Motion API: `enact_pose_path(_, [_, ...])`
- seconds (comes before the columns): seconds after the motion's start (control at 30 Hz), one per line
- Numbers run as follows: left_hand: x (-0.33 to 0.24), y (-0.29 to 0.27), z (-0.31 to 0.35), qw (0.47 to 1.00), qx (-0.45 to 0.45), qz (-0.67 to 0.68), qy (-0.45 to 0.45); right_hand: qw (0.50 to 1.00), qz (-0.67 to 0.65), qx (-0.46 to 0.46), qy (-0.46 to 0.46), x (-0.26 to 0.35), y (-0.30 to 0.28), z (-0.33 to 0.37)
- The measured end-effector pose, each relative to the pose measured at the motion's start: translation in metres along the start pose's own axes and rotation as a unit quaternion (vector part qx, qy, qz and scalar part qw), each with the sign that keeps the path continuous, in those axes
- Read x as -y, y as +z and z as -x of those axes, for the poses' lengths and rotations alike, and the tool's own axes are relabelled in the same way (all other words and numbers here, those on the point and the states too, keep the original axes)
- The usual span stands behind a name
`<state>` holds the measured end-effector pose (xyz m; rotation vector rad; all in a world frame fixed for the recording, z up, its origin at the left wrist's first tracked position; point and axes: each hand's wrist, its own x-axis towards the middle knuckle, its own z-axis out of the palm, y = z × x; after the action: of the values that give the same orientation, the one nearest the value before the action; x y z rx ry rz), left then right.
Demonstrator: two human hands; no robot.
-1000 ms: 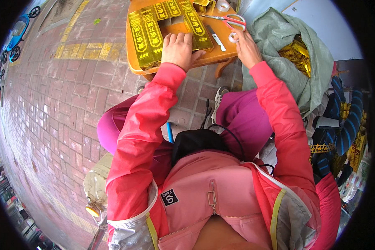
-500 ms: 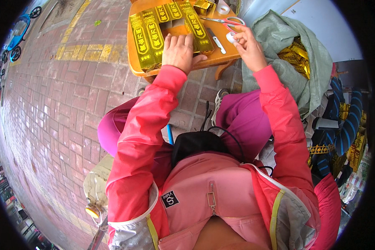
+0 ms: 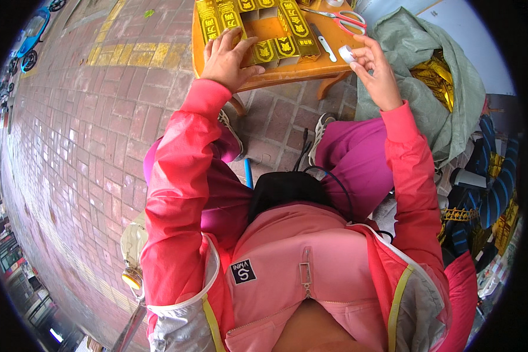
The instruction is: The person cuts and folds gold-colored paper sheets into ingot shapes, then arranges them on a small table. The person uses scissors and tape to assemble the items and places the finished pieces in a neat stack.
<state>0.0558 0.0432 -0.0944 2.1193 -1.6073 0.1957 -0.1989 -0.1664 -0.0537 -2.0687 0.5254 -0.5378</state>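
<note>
On the small wooden table (image 3: 256, 77), gold boxes printed with dark lettering (image 3: 297, 29) are laid out as a square frame around a gap. My left hand (image 3: 224, 57) lies over the near left corner of this frame, its fingers spread and touching the boxes, which it partly hides. Between the thumb and fingers of my right hand (image 3: 374, 70) is a small roll of white tape (image 3: 347, 54), held just off the table's right edge. A white-handled knife (image 3: 327, 49) and red-handled scissors (image 3: 351, 23) lie on the tabletop close to that hand.
Right of the table slumps a grey-green woven sack (image 3: 393, 56) with shiny gold packets (image 3: 434, 79) in its mouth. Another white roll (image 3: 334, 2) is at the table's far edge. My knees and shoes (image 3: 321, 132) are near the table legs.
My left hand has shifted left, from the near middle of the box frame to its near left corner, uncovering the near side. My right hand still holds the tape. The view has shifted slightly.
</note>
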Motion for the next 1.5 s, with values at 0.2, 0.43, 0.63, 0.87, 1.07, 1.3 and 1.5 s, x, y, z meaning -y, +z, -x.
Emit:
enact_pose_path(0.2, [0.006,0.006,0.002,0.999,-0.008,0.038,0.005,1.0,-0.002,-0.003,-0.017,0.002,0.001,0.001])
enact_pose_path(0.43, [-0.005,-0.004,0.0,1.0,-0.001,0.008,-0.015,0.997,-0.049,0.053,-0.008,0.035,0.004,0.003])
enact_pose_path(0.63, [-0.062,-0.034,0.003,0.98,-0.063,0.187,-0.035,0.973,-0.193,0.116,-0.045,0.079,0.008,0.009])
enact_pose_path(0.87, [-0.119,-0.062,0.011,0.698,0.017,0.694,-0.173,0.956,-0.226,0.175,-0.069,0.109,0.013,0.013])
enact_pose_path(1.07, [-0.118,-0.065,0.017,0.669,0.003,0.725,-0.166,0.949,-0.219,0.214,-0.078,0.114,0.018,0.01])
enact_pose_path(1.3, [-0.116,-0.041,0.03,0.745,-0.211,0.595,-0.215,0.96,-0.175,0.213,-0.044,0.11,0.039,0.006])
enact_pose_path(1.5, [-0.06,-0.04,0.046,0.922,-0.272,0.157,-0.225,0.951,0.269,-0.031,-0.147,0.076,0.036,-0.023])
